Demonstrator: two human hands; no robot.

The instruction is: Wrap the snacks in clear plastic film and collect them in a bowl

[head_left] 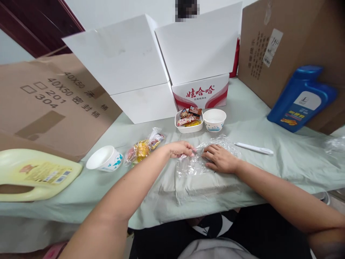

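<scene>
A sheet or bag of clear crinkled plastic [191,166] lies on the cloth in front of me. My left hand [181,149] pinches its left side, thumb and fingers closed. Over its right part rests my right hand [219,159], fingers stretched out and laid on the plastic. To the left, beside my left forearm, is a clear plastic bag [142,149] with yellow and other colourful small packs in it. Behind my hands stands a white dish [189,128] filled with wrapped snacks [188,119]. A white paper bowl [215,120] touches or nearly touches its right side.
A white pen-like cutter [254,148] lies right of my right hand. Another paper bowl [105,158] tilts at left, near a yellow jug [40,174]. A blue bottle [302,99] stands at right. White boxes [199,46] and brown cartons [264,46] line the back.
</scene>
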